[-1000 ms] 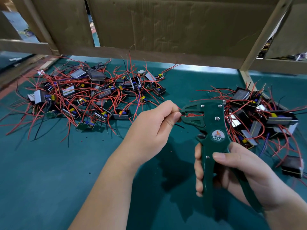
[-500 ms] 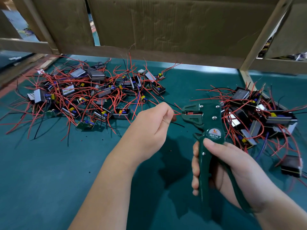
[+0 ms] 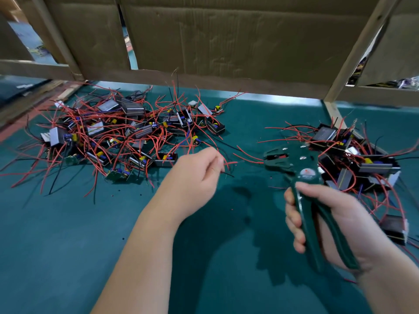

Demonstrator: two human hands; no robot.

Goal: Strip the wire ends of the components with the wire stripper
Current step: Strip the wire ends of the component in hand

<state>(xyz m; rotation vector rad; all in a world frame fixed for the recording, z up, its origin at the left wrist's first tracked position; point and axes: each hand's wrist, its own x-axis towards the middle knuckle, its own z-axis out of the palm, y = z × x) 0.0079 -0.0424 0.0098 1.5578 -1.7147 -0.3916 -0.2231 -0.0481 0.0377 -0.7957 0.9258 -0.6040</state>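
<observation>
Nearest: right hand [image 3: 328,211], fingers wrapped tight round both handles of the dark green metal wire stripper [image 3: 294,162], held above the teal table mat [image 3: 68,234]. Long axis runs from the near right up to the far left; the head points left and away. Round sticker [image 3: 307,173] below the pivot, orange mark on top, writing too blurred to read.

Left hand [image 3: 192,177], apart from the tool: fingers curled, thumb against forefinger, pinching thin red and black wire ends [image 3: 231,163].

Beyond: left heap of small black boxed components with red leads [image 3: 127,132]; right heap [image 3: 362,164] behind the stripper.

Farthest: brown cardboard wall [image 3: 226,37].
</observation>
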